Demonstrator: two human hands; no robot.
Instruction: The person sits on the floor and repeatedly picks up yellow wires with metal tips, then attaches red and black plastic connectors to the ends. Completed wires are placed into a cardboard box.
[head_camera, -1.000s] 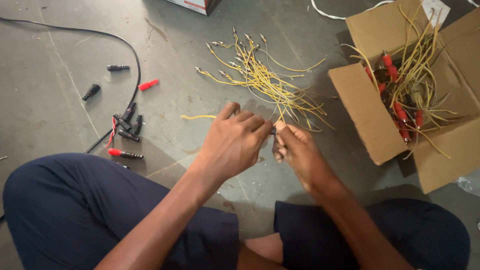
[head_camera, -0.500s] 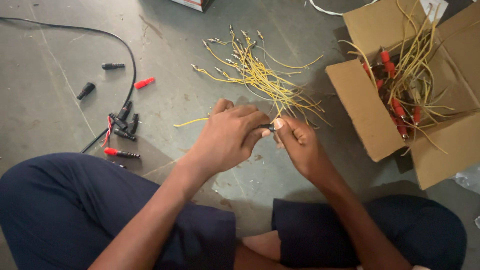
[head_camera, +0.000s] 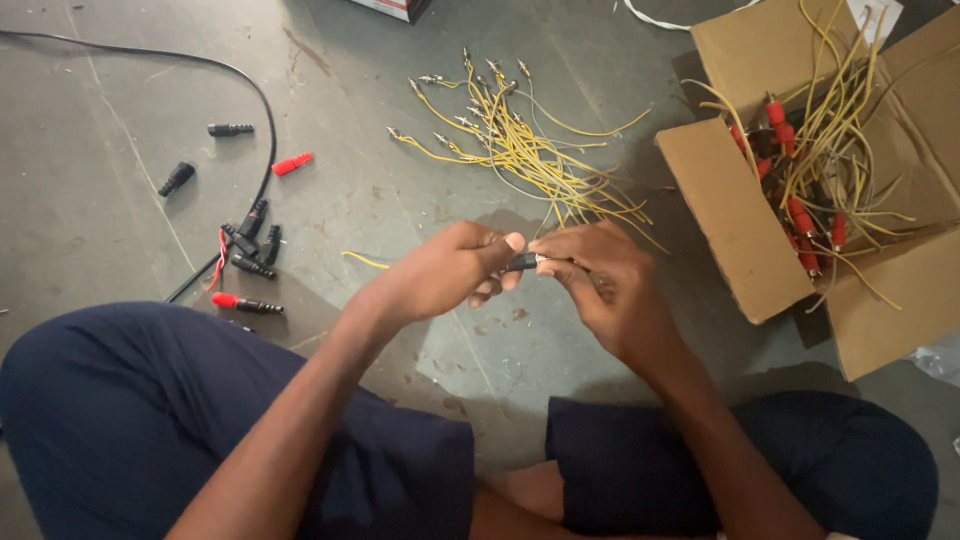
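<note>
Hands: left hand (head_camera: 450, 272), right hand (head_camera: 600, 285) pinch black connector (head_camera: 522, 262).

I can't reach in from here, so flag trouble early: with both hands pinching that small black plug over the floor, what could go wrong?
1. The small black plug is gripped only by the fingertips of the left hand and right hand; it could slip and drop among the loose black and red plugs.
2. The yellow wire trailing on the floor might snag.
3. The pile of yellow leads lies close ahead and could tangle with it.
</note>
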